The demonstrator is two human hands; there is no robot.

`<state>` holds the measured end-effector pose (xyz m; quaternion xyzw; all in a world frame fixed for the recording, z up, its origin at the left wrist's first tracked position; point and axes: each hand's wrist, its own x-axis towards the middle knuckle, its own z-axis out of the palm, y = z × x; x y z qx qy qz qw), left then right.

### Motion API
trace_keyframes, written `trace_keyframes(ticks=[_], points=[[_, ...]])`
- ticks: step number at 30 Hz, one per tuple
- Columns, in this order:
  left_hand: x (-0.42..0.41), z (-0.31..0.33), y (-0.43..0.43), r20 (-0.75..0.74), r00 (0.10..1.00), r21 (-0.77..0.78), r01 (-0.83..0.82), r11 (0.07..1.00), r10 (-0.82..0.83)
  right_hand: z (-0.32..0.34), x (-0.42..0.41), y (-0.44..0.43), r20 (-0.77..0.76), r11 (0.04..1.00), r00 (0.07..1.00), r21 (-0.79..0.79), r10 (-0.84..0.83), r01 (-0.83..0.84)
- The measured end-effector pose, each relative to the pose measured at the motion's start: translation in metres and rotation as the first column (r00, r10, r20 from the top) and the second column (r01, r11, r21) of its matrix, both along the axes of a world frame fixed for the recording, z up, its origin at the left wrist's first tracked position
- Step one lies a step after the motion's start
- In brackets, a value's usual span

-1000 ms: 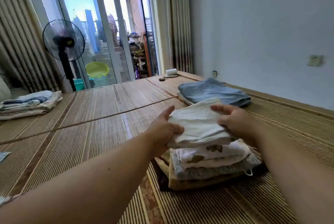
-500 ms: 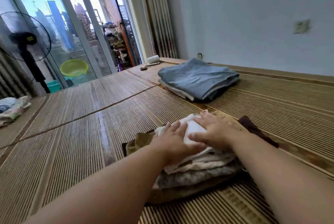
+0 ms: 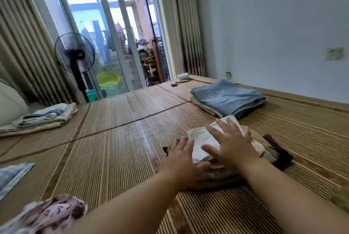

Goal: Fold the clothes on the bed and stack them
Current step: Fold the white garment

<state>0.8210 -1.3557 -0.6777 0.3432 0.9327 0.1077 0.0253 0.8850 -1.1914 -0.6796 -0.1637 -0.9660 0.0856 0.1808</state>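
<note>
Hands: left hand [image 3: 182,160] and right hand [image 3: 231,145], fingers flat, press the stack [image 3: 217,172].
Done: white garment [image 3: 200,136] tops it, under both palms.
Left: patterned garment [image 3: 51,213] lies apparently unfolded beside the left forearm.

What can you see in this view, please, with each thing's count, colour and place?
clothes stack: one, white piece on top, beige and grey below, near right of the mat
blue folded pile: one, blue over white, behind the stack
pastel folded pile: one, pale blue and floral, far left
bamboo mat: one, tan striped, spread under all the piles
dark cloth: one, brown, under the stack's right side
blue cloth: one, pale blue, left edge
patterned cloth: one, brown-and-white, bottom-left corner
pedestal fan: one, black, by the glass door
basin: one, yellow-green, beyond the door
white roll: one, white, far mat edge
curtains: two, beige, flanking the door
left hand: one, rests against the stack's left side
right hand: one, lies flat on the white top piece
</note>
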Motion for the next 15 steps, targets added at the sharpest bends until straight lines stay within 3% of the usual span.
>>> trace_keyframes(ticks=[3, 7, 15], points=[[0.032, 0.031, -0.062, -0.144, 0.989, 0.093, 0.035, 0.995, -0.021, 0.026, 0.030, -0.054, 0.043, 0.986, 0.990, 0.091, 0.133, -0.136], [0.076, 0.049, -0.163, -0.210, 0.977, 0.121, -0.010, 0.993, 0.035, 0.050, 0.062, -0.139, 0.139, 0.954, 0.947, 0.036, 0.290, -0.297], [0.128, 0.011, -0.341, -0.076, 0.945, 0.099, -0.311, 0.945, 0.319, 0.032, 0.094, -0.290, 0.311, 0.857, 0.813, -0.016, 0.493, -0.514]])
